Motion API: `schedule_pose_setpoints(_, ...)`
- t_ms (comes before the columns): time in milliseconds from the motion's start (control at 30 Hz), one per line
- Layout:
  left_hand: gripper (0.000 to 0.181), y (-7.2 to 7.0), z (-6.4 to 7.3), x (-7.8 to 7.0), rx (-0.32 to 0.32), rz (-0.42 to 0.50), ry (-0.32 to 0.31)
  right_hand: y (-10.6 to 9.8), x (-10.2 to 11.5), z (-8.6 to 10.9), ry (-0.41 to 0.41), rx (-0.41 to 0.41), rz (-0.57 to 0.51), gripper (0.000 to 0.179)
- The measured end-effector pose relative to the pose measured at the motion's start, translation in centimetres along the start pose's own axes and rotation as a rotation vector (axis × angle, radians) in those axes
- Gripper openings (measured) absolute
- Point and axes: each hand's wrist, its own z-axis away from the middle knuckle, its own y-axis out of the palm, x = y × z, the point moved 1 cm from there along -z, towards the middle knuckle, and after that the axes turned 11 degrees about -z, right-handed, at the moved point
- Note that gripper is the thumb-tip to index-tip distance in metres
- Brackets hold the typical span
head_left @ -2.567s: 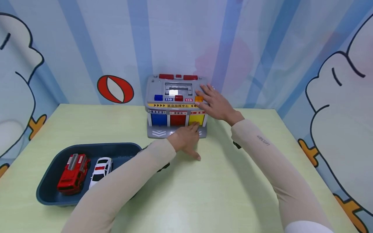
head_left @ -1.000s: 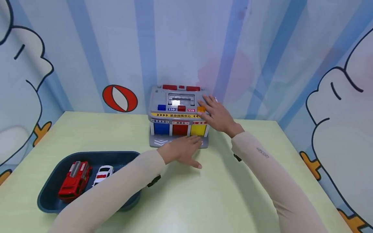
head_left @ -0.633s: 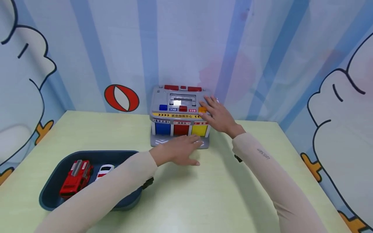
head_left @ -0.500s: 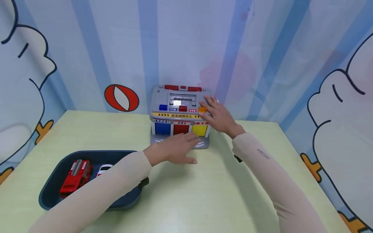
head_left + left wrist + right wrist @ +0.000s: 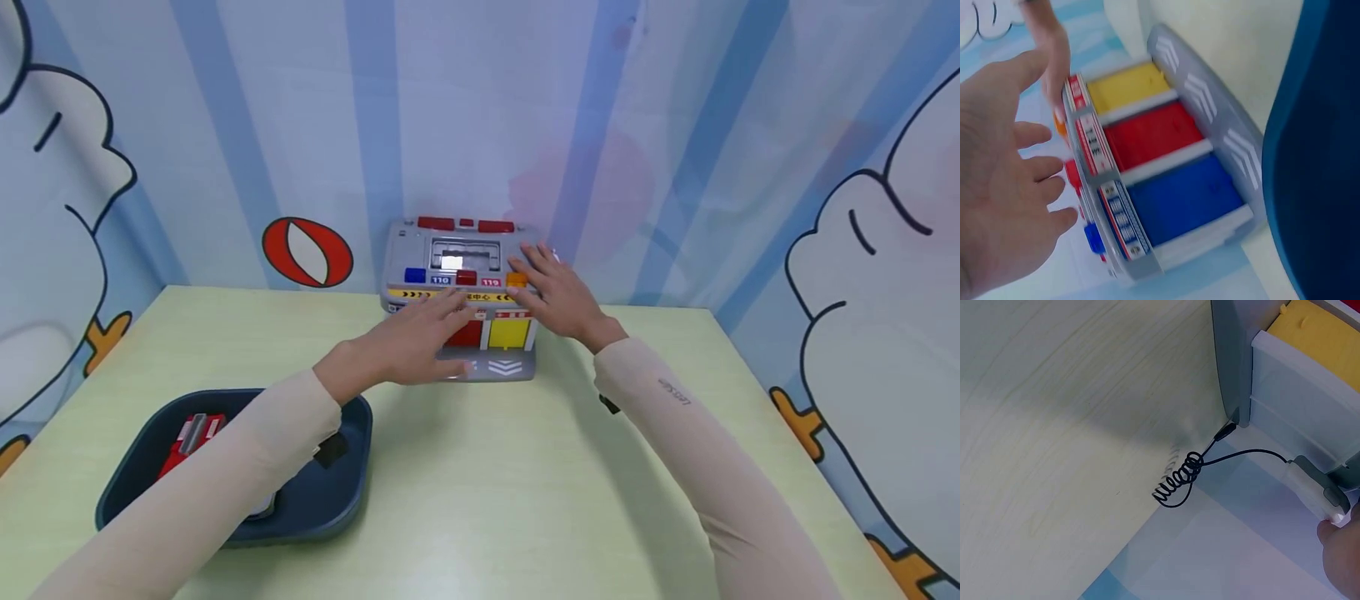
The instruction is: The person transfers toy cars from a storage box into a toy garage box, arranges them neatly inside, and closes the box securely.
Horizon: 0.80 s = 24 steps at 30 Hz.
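A grey toy rescue garage (image 5: 408,247) stands against the backdrop. Blue (image 5: 1185,197), red (image 5: 1150,134) and yellow (image 5: 1125,87) doors, all down, line its front. My left hand (image 5: 408,337) hovers before its left front with fingers extended, holding nothing and hiding the blue door in the head view. My right hand (image 5: 561,300) rests spread on the roof's right end, fingertips right at the orange button (image 5: 517,279). Blue (image 5: 415,275) and red (image 5: 466,277) buttons sit further left. A small handset (image 5: 1313,490) hangs at the garage's side near my right hand, on a coiled black cord (image 5: 1188,472).
A dark blue tub (image 5: 363,467) stands at the table's left, under my left forearm. In it lie a red fire truck (image 5: 198,432) and a white car (image 5: 264,505), both partly covered by the sleeve. A striped cartoon curtain (image 5: 480,108) closes off the back.
My left hand has gone from the yellow door leftward and up to the garage's left front, its sleeve now covering more of the tub. My right hand stays on the roof.
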Motion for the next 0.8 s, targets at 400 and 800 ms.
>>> schedule_pose_setpoints(400,0.081,0.5,-2.9,4.5,-0.128,0.032,-0.269,0.1,0.0,0.3,0.008,0.006,-0.011,0.066)
schedule_pose_setpoints(800,0.079,0.2,-6.3,6.3,-0.145,0.169,-0.383,0.1,0.0,0.0,0.004,-0.006,-0.011,0.067)
